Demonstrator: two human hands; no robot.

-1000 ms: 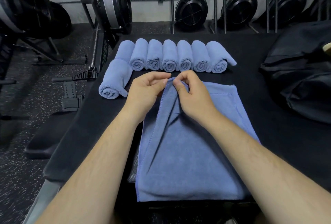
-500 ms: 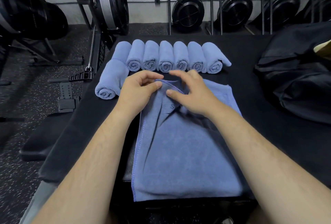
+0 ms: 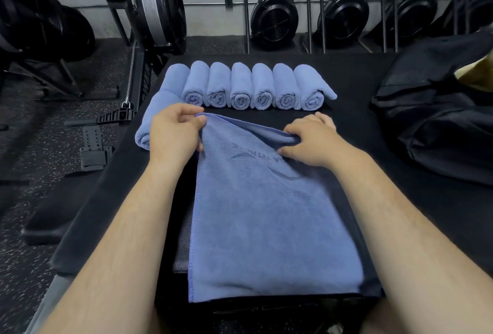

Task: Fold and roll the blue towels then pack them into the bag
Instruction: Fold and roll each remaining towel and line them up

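A folded blue towel point(image 3: 266, 221) lies flat on the black table point(image 3: 413, 216) in front of me, its near edge at the table's front. My left hand point(image 3: 173, 133) pinches the towel's far left corner. My right hand point(image 3: 312, 141) grips the far edge further right, where the cloth is bunched and lifted a little. Behind the hands, several rolled blue towels point(image 3: 241, 87) lie side by side in a row. One more roll point(image 3: 149, 120) lies at the left, partly hidden by my left hand. The dark bag point(image 3: 437, 115) sits at the right of the table.
The table's left edge drops to a speckled rubber floor with a rowing machine point(image 3: 157, 8) and a foot strap point(image 3: 92, 147). Black fan wheels point(image 3: 274, 21) and metal rack bars stand against the back wall. Something tan shows inside the bag's opening point(image 3: 474, 72).
My hands were together at the middle of the towel's far edge; they have spread apart, left to the corner, right toward the right side, and the towel now looks narrower, its right side folded in.
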